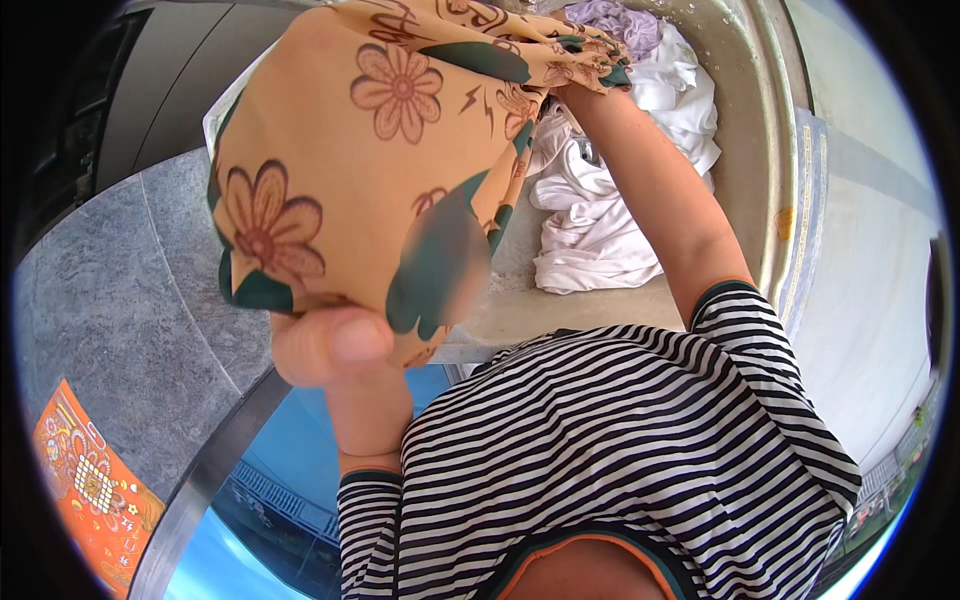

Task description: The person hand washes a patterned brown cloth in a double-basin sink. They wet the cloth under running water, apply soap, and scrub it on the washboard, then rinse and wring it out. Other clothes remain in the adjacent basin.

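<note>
Soft floral cloth (370, 150), both hands pinching

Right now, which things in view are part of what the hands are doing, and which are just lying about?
In hand: orange flowered cloth, gripped by left hand and right hand.

Lying about: white laundry, purple garment, metal basin, orange patterned sheet.

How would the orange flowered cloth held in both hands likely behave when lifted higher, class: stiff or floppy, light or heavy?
The orange flowered cloth probably stays floppy: it sags and folds between the left hand and the right hand. It seems light, since fingertip grips hold it. If damp from the basin, it may cling and weigh more; I cannot tell.
</note>
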### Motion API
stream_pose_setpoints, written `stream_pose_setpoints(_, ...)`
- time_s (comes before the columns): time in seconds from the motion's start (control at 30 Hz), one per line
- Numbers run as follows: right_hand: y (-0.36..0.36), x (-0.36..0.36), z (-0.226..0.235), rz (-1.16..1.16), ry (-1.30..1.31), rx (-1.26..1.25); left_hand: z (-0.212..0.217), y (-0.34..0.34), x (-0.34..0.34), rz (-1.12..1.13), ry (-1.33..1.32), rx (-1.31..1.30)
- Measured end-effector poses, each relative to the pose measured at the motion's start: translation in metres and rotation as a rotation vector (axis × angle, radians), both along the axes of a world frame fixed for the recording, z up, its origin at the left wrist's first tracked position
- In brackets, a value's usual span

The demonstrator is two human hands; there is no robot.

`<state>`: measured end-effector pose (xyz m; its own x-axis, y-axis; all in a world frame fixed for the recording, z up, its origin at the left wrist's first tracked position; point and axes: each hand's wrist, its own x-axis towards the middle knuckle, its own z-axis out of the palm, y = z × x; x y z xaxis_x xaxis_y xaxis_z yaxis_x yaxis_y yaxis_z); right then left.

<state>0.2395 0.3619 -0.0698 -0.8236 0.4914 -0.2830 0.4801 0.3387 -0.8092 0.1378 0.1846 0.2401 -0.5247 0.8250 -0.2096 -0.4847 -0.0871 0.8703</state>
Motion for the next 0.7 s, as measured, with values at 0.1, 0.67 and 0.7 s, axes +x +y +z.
stream_pose_setpoints(0.1,-0.002,0.027,0.002,0.195,-0.084,0.078,-0.031,0.019,-0.015,0.054,0.049,-0.134)
stream_pose_setpoints(0.67,0.007,0.027,0.312,-0.206,1.138,0.322,-0.144,0.063,-0.011,-0.528,0.906,-0.448)
stream_pose_setpoints(0.7,0.015,0.021,0.321,-0.216,1.232,0.398,-0.137,0.074,-0.006,-0.448,0.704,-0.39)
